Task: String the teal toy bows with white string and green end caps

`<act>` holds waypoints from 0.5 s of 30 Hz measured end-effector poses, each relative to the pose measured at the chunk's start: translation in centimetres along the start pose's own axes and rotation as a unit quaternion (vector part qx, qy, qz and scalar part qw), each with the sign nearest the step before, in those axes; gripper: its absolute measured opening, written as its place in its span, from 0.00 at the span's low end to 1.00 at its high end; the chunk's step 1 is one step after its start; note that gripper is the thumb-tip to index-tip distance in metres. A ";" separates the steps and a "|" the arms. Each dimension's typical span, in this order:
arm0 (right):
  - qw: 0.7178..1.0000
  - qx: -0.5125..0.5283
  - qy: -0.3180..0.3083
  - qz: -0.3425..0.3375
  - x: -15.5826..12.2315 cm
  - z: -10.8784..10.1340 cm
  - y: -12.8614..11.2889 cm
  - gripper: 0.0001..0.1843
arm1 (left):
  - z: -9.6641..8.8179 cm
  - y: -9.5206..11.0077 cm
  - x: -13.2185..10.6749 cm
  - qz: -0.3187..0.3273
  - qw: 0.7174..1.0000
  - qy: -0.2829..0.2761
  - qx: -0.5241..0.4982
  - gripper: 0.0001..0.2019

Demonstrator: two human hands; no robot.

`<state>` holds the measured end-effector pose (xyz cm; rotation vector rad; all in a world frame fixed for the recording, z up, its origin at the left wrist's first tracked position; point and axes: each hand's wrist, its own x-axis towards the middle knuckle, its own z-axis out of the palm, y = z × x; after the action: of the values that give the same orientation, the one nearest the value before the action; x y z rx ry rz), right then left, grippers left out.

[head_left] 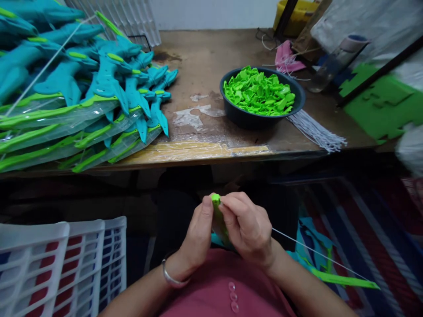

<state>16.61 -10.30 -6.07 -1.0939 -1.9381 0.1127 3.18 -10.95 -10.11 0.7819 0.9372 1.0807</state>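
A toy bow point(220, 222) of green and teal plastic lies across my lap, one green tip pointing up between my hands. My left hand point(197, 229) is closed round that tip, thumb on its side. Against the other side my right hand point(247, 222) pinches finger and thumb by the tip's end. A white string point(317, 252) runs from under my right hand to the bow's far green tip at the lower right. My fingers hide the string's near end. My forearm and body cover the bow's middle.
Teal and green toy bows point(109, 79) are piled on the table's left. A dark bowl point(228, 108) holds green plastic pieces point(259, 90). Beside it lies a bundle of white strings point(319, 130). A white plastic crate point(62, 264) stands lower left. Green foam mat point(383, 101) stands at right.
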 end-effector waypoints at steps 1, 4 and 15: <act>1.000 -0.011 0.004 -0.013 0.0 0.0 0.2 0.13 | 0.1 0.2 -0.1 0.009 1.000 -0.002 0.026 0.26; 0.998 -0.033 0.015 -0.047 0.0 0.3 1.0 0.11 | 0.4 1.0 -0.2 0.052 0.992 -0.002 0.117 0.25; 0.996 0.041 0.065 0.034 4.0 -3.5 -0.6 0.10 | 0.3 0.8 1.9 0.075 0.992 -0.044 0.095 0.19</act>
<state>17.93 -8.89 -1.09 -1.0869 -1.7654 0.1533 3.45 -8.95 -9.73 1.0627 0.9276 1.0878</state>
